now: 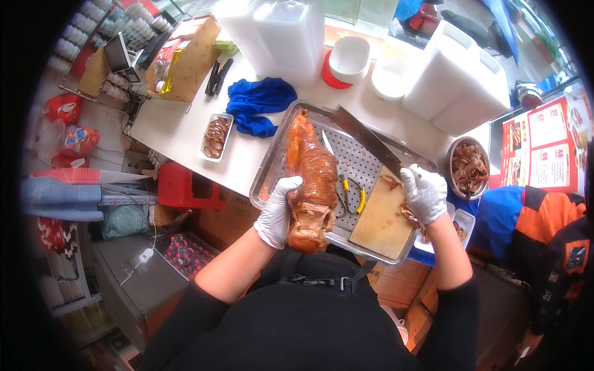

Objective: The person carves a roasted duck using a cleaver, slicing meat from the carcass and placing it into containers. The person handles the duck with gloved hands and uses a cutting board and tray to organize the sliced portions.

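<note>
My left hand (pixel 277 211), in a white glove, grips a glazed brown roast duck (pixel 315 171) by its side. The duck lies lengthwise over the left part of a perforated metal tray (pixel 345 134); its near end is cut open, showing pale meat. My gloved right hand (pixel 424 192) holds a cleaver (pixel 369 141), its long blade slanting up and left above the tray. Below the blade, a cutting board (pixel 375 222) rests in the tray with meat scraps (pixel 392 182) on it. Yellow-handled scissors (pixel 360 200) and a pointed silver blade (pixel 327 142) lie beside the duck, both partly hidden.
A metal bowl (pixel 449 169) of bones and white trays (pixel 465 220) with meat stand right. Leftward are sliced meat in a white tray (pixel 216 137), a blue cloth (pixel 260 103) and a cardboard box (pixel 197 60). Stacked white containers (pixel 287 41) line the back. A person's sleeve (pixel 557 273) shows far right.
</note>
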Demonstrator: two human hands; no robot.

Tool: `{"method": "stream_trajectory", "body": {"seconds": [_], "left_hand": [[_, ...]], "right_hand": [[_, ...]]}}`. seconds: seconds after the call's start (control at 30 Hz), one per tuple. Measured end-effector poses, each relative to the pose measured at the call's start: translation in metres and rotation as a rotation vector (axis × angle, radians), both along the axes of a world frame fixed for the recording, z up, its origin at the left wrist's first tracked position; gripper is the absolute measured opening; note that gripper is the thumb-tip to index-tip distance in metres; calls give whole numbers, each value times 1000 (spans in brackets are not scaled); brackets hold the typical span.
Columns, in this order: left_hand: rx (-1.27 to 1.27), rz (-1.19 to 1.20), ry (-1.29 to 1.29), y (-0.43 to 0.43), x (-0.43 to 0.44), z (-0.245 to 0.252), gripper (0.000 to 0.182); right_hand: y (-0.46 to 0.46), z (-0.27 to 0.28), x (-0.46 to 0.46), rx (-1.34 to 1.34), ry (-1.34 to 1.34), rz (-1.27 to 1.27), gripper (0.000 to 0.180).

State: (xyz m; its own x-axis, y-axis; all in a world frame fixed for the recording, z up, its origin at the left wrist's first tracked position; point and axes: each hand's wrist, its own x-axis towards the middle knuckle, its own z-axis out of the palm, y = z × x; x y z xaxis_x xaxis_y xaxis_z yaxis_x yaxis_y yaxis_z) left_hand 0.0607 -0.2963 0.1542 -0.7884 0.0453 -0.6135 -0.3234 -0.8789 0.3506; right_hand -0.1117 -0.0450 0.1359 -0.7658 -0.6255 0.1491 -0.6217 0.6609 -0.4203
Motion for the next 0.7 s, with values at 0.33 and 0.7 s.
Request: {"method": "stream_trajectory", "body": {"seconds": [0.33, 0.7], "left_hand": [[53, -60, 116, 27, 1, 22, 65], [53, -78, 162, 27, 10, 26, 69]], "right_hand": [[-53, 83, 69, -295, 33, 275, 29], [-48, 90, 82, -226, -14, 279, 16]]}}
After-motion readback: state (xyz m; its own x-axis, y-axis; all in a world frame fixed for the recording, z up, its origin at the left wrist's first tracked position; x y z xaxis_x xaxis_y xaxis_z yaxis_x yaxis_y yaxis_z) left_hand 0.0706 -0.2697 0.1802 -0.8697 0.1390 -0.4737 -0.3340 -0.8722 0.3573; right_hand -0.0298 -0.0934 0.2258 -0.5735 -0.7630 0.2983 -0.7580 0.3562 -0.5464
